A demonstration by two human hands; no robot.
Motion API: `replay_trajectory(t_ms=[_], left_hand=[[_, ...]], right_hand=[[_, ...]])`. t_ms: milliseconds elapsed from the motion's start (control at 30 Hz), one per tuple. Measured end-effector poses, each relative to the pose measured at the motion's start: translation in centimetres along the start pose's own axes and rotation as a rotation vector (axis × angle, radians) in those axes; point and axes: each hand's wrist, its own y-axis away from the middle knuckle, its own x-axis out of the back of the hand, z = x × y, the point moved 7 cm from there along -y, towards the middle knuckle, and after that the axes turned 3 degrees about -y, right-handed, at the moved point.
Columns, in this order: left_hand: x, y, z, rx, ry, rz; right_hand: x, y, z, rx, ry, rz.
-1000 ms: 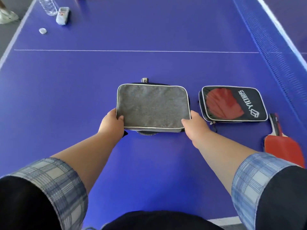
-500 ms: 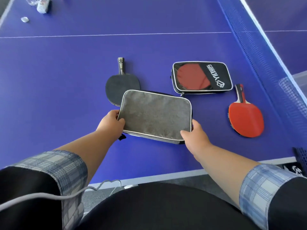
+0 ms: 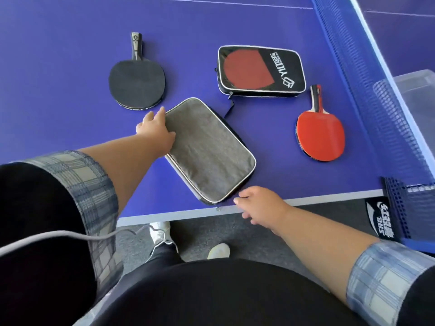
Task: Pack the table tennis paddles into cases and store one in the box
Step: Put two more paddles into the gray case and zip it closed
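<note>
A grey fabric paddle case (image 3: 208, 150) with a white rim lies slanted on the blue table, one corner at the near edge. My left hand (image 3: 156, 132) rests on its far left edge and grips it. By the case's near corner and its zipper pull, my right hand (image 3: 261, 205) hovers with fingers apart and holds nothing. A black paddle (image 3: 136, 82) lies bare at the far left. A black printed case (image 3: 261, 71) lies zipped behind the grey one. A red paddle (image 3: 320, 135) lies to the right.
The blue net (image 3: 367, 90) runs along the right side, with its post clamp (image 3: 404, 215) at the table's near edge. A clear plastic box (image 3: 416, 88) stands beyond the net at the right. The table's near edge (image 3: 306, 201) is just under my right hand.
The grey case has been turned from level to slanted and pulled toward the table's near edge. My right hand has let go of it; my left hand has shifted to its far edge.
</note>
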Motion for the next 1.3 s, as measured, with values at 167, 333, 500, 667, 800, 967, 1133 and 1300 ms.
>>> replay_trajectory(t_ms=[167, 333, 500, 667, 800, 967, 1133, 1300], left_hand=[[-1.9, 7.5, 0.1, 0.257, 0.372, 0.188], [-6.3, 10.8, 1.2, 0.327, 0.509, -0.048], [-4.2, 8.2, 0.3, 0.084, 0.36, -0.094], [-3.9, 8.7, 0.1, 0.048, 0.358, -0.137], [-3.8, 9.5, 0.5, 0.056, 0.37, -0.18], [-4.4, 9.6, 0.5, 0.064, 0.314, -0.254], [-4.4, 9.5, 0.4, 0.07, 0.33, -0.243], [-3.3, 10.1, -0.3, 0.131, 0.42, -0.247]], right_hand=[[6.3, -1.2, -4.1, 0.203, 0.061, 0.409], [5.5, -4.4, -6.5, 0.195, 0.259, 0.174], [3.4, -3.9, -5.3, 0.158, 0.282, 0.213], [2.6, -2.2, -5.5, 0.194, 0.106, 0.285], [2.1, -1.9, -6.4, 0.153, 0.189, 0.24], [1.9, -2.9, -5.9, 0.086, 0.196, 0.166], [2.0, -2.9, -6.1, 0.076, 0.073, 0.198], [2.0, 0.1, -9.3, 0.334, -0.167, 0.304]])
